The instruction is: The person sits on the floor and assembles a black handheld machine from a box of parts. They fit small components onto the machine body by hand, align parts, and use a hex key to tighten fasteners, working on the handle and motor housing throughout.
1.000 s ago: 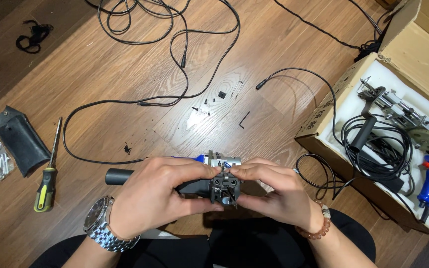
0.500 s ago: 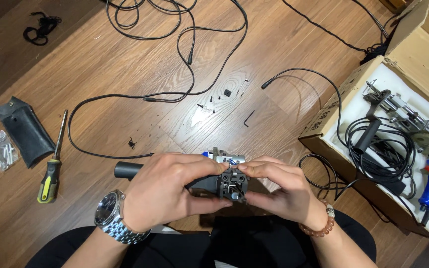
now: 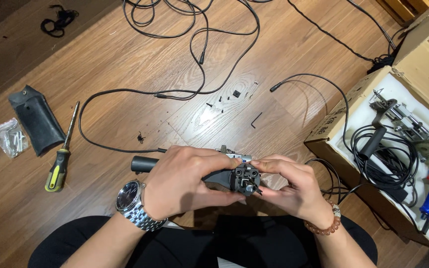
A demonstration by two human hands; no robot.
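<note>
My left hand, with a steel watch on its wrist, is wrapped around a black handle-shaped device whose grip end sticks out to the left. My right hand, wearing a bead bracelet, pinches the round black end face of the device, which shows small metal parts. Both hands hold it just above my lap. The middle of the device is hidden by my fingers.
A yellow-handled screwdriver, a black pouch and a small plastic bag lie at the left. Black cables, tiny screws and a hex key lie on the wood floor. An open cardboard box with tools stands at the right.
The view has shifted slightly. My hands keep their hold on the device, and my right fingers have shifted a little on its end face.
</note>
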